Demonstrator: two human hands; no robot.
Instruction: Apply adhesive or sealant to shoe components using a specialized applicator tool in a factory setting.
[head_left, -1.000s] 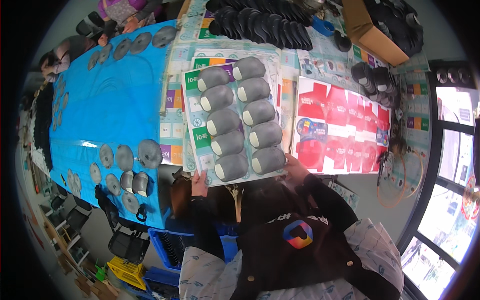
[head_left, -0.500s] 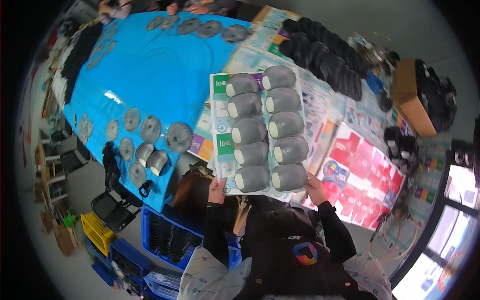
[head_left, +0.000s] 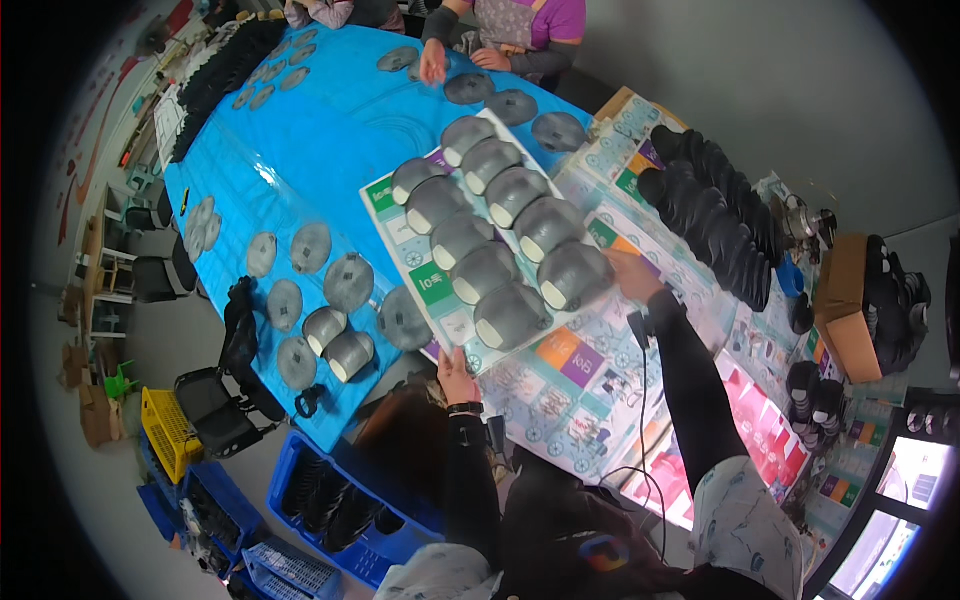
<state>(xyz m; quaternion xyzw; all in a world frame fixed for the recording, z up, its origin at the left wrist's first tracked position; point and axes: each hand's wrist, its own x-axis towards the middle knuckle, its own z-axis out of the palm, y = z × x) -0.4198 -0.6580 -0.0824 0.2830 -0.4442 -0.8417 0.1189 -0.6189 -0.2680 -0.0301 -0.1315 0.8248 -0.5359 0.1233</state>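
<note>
A printed flat board [head_left: 415,262] is held up in front of me, tilted, its far end over the blue table. Two rows of grey rounded pieces [head_left: 508,310] with cream-coloured ends lie on it; I cannot tell what they are. My left hand [head_left: 457,378] grips the board's near left corner. At its right edge my right hand [head_left: 632,275] holds on, close to the last grey piece of that row. The fingers under the board are hidden.
The blue-covered table [head_left: 320,180] carries flat grey discs [head_left: 350,282] and two similar rounded pieces [head_left: 350,355]. Across it sits a person in a purple top [head_left: 555,30]. Black curved pieces [head_left: 710,210] lie at right beside a cardboard box [head_left: 848,310]. Blue crates [head_left: 295,470] stand below left.
The board with its grey pieces has turned and moved toward the blue table, both hands still on it. My view has shifted, showing more of the people across the table.
</note>
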